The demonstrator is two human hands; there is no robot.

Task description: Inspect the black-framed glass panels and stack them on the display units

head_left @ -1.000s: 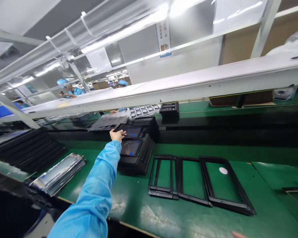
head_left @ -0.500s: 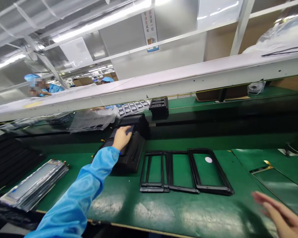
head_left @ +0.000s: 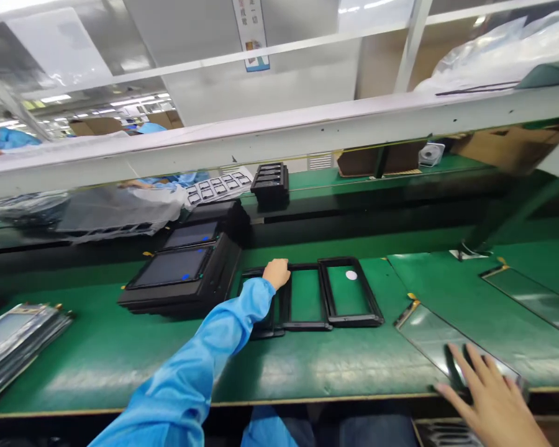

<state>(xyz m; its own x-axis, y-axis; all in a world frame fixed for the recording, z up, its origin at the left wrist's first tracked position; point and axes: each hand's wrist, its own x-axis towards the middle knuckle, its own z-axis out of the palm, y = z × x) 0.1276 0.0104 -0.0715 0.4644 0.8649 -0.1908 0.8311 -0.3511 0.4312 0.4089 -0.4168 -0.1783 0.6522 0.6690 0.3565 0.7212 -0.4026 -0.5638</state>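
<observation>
Over the black frames lying on the green bench, my left hand is closed at the top edge of the left ones, its fingers around a black frame. A further black frame lies to the right, with a white round sticker inside its opening. My right hand is spread, fingers apart, over the near end of a clear glass panel with an orange tab at its far corner. Another glass panel lies farther right.
Stacked black trays holding dark screens stand left of the frames. Wrapped panels lie at the far left. A small black tray stack sits on the raised shelf. A co-worker's blue sleeve shows at upper left.
My left hand has moved right, from the tray stack to the black frames, and closed. My right hand has spread over a glass panel. The view has shifted right.
</observation>
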